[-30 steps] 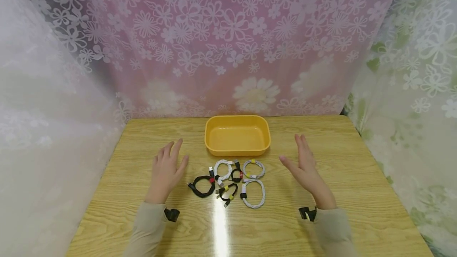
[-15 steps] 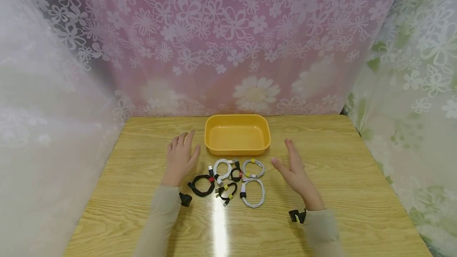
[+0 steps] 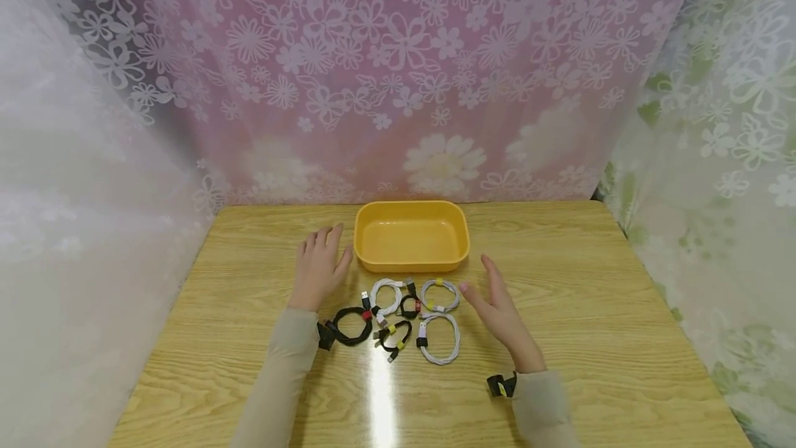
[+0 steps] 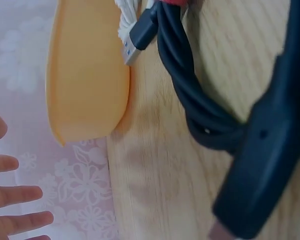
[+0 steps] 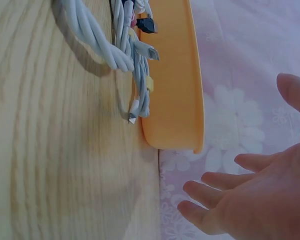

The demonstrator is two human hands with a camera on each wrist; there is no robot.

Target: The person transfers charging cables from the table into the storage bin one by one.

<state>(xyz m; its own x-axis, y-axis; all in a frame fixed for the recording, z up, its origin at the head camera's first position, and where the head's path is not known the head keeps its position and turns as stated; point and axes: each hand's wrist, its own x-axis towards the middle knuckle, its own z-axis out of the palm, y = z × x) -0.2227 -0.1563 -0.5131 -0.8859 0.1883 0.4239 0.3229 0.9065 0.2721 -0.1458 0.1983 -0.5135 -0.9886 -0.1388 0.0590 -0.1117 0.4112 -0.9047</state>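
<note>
Several coiled cables lie bunched in front of a yellow plastic tub (image 3: 412, 267). At the left is a black USB cable (image 3: 352, 343) with a red tie, close to the left wrist. A white cable (image 3: 375, 296) and two small black ones sit in the middle. To the right are a grey-white cable (image 3: 457, 290) with yellow ties and a larger white cable (image 3: 457, 344) with a black tie. My left hand (image 3: 319, 267) hovers left of the tub, fingers spread and holding nothing. My right hand (image 3: 499, 308) is right of the cables, fingers extended, likewise holding nothing.
The wood-grain table (image 3: 622, 337) carries everything and ends at a flowered pink curtain (image 3: 404, 88) behind the tub. Pale patterned curtains hang at both sides. A small black wrist device (image 3: 501, 386) is at the right cuff, another at the left.
My left hand has moved right and slightly forward, closer to the tub. The right hand has come left toward the cables. Cables and tub stay in place.
</note>
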